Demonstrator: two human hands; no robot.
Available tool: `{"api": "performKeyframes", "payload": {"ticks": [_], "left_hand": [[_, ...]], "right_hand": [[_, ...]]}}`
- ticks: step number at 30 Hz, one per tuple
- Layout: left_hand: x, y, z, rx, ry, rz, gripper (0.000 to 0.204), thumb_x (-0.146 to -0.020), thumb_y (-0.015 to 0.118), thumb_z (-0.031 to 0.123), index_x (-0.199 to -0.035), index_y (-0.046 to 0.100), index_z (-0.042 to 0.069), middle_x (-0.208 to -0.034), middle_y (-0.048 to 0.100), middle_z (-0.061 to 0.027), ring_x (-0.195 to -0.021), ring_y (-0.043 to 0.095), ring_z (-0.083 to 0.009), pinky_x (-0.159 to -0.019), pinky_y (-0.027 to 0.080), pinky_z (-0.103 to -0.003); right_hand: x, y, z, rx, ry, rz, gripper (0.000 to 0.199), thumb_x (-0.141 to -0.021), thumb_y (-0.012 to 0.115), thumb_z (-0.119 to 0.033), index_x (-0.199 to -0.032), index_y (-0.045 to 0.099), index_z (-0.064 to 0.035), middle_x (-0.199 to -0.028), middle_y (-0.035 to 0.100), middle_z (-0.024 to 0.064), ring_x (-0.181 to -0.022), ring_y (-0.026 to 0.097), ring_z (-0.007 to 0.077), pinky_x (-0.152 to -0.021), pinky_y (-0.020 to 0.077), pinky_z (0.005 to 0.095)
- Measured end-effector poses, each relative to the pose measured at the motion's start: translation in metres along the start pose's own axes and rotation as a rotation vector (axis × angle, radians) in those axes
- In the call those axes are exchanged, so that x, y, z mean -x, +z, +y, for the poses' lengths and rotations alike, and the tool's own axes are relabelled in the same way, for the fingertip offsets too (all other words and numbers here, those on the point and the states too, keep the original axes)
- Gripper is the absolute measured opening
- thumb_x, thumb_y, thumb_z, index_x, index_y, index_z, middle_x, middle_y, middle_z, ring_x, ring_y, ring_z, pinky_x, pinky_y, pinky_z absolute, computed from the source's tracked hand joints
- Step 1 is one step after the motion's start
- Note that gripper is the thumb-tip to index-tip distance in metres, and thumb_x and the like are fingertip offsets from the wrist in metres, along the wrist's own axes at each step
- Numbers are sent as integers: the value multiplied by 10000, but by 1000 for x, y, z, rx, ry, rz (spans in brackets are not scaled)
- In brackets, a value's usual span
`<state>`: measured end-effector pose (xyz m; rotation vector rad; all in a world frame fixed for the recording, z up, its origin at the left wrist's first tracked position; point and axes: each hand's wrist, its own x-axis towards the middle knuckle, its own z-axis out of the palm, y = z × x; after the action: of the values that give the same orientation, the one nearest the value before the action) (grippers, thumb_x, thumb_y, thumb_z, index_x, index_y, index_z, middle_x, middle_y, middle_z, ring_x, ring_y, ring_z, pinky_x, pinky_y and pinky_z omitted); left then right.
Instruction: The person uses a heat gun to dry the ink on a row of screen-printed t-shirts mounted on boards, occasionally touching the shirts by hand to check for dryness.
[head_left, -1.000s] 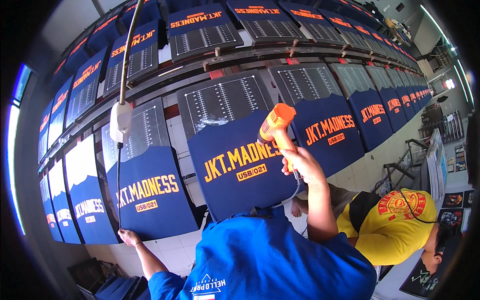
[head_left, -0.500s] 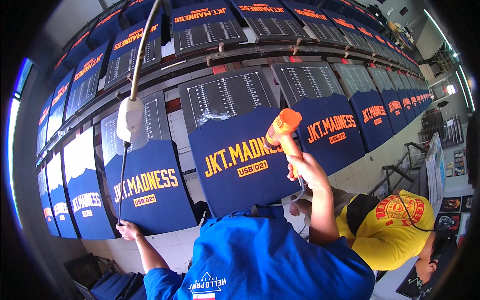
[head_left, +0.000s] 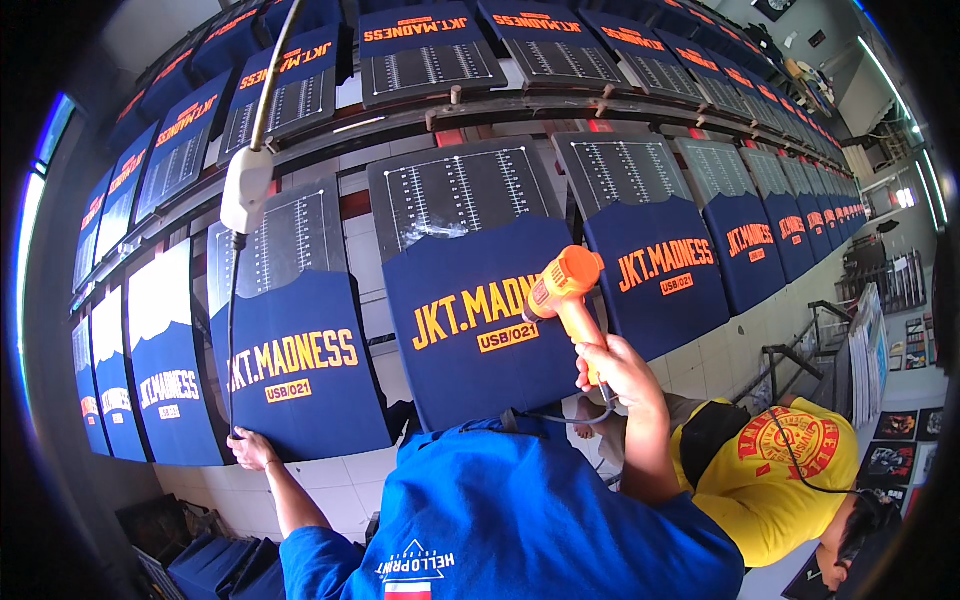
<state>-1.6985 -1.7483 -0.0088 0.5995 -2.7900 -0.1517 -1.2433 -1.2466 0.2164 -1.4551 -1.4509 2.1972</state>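
Note:
My right hand (head_left: 622, 370) is wrapped round the handle of an orange heat gun (head_left: 566, 283). Its dark nozzle points left and down over the printed front of a navy shirt (head_left: 470, 375), near the right end of the small yellow box below the large yellow lettering. Part of that lettering is hidden behind the heat gun. My left hand (head_left: 254, 449) is closed on a thin black cable (head_left: 233, 340) at the lower edge of another printed navy shirt (head_left: 315, 415). The cable runs up to a white socket connector (head_left: 247, 190) on a hanging cord.
Dark print boards (head_left: 465, 195) with measuring marks carry navy shirts in long rows, curving off to both sides. A metal rail (head_left: 540, 105) separates the near and far rows. A person in a yellow shirt (head_left: 775, 455) bends close on my right. Folded dark cloth (head_left: 215, 565) lies lower left.
The heat gun has moved a little down the shirt, from the large letters toward the small box. My left hand, still on the cable, has shifted slightly up and left.

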Motion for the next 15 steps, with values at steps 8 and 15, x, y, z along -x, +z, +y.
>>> {"api": "performKeyframes", "payload": {"ticks": [8,15], "left_hand": [[-1,1,-1,36,9,6,471,-960,432,468,-1240,529,101,-1122,638,-172,-1028,605,-360,-894,438,-470],[0,1,-2,20,12,21,459,-959,444,459,-1223,535,95,-1074,651,-177,-985,617,-369,-865,450,-472]], "right_hand": [[-13,5,-4,27,-44,-52,236,-906,616,-231,-955,535,-15,-713,567,33,-576,602,122,-523,500,257],[-33,14,-12,47,-70,10,217,-912,600,-215,-978,542,-16,-724,568,32,-577,600,125,-522,506,270]]}}
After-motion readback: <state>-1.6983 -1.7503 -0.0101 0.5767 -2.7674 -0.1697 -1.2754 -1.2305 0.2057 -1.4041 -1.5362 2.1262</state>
